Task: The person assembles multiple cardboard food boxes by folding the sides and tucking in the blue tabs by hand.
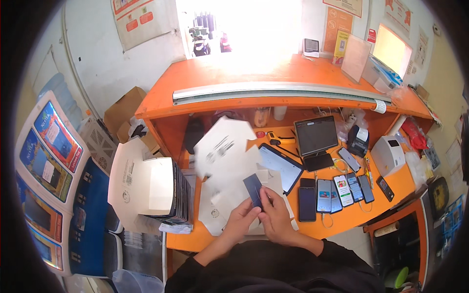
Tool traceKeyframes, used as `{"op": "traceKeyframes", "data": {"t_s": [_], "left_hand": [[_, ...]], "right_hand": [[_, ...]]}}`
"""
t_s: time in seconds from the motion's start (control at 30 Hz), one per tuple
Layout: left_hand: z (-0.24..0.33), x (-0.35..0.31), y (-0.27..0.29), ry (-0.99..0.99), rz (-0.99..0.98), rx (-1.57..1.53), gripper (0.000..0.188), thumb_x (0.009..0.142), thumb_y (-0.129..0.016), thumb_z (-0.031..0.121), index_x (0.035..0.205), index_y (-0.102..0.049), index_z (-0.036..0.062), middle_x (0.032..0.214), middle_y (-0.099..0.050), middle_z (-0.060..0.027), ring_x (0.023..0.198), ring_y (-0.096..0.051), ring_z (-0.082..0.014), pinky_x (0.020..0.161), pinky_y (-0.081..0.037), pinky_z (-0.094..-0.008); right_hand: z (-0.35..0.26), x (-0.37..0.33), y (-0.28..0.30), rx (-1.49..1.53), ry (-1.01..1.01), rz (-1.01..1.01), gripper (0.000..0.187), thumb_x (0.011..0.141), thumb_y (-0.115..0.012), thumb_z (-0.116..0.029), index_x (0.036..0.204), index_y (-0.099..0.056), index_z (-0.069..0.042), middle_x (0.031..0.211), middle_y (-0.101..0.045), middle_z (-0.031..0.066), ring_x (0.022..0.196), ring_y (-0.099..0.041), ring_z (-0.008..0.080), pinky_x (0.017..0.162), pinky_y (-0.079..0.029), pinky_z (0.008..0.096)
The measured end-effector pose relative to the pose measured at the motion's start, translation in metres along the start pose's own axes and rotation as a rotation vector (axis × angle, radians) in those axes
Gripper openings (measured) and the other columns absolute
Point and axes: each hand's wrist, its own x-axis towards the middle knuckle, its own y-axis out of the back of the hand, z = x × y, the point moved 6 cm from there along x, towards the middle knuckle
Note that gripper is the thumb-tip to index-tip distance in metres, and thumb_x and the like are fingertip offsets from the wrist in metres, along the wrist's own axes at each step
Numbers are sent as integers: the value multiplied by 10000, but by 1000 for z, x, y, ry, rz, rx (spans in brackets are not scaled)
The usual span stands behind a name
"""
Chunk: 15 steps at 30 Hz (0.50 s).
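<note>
Above the desk's front edge, both hands meet on a thin dark blue rectangular card-like piece [252, 188], which stands tilted up from my fingers. My left hand [243, 218] is closed on its lower end. My right hand [276, 215] pinches its right side with thumb and fingers. What kind of piece it is cannot be made out. Just beyond and to the left lie white flat cardboard sheets [225, 147] with cut corners and small dark print. A tablet [282, 165] with a lit pale screen rests at an angle beyond my right hand.
Left stands a tall stack of nested cartons [181, 193] with an open white one [128, 188]. On the right are several phones [307, 199], a dark monitor [316, 136], a black label printer [358, 141] and a white printer [388, 155]. An orange counter [224, 73] rises behind.
</note>
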Motion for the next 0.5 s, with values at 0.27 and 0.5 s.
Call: {"op": "traceKeyframes", "data": {"t_s": [0.27, 0.5], "left_hand": [[-1, -13, 44, -221, -64, 907, 239, 989, -499, 233, 1097, -629, 65, 727, -635, -147, 652, -643, -241, 608, -483, -336], [-17, -16, 39, -2, -145, 875, 261, 950, -571, 274, 1096, -638, 69, 844, -682, -167, 773, -665, -331, 689, -508, -363]], "right_hand": [[84, -6, -10, 545, -542, 35, 415, 968, -503, -72, 1381, -507, -110, 1003, -505, 70, 662, -549, 101, 595, -514, 236], [52, -7, -18, 239, -198, -211, 104, 831, -698, -122, 927, -702, -83, 843, -563, 57, 695, -600, 196, 616, -494, 313]]}}
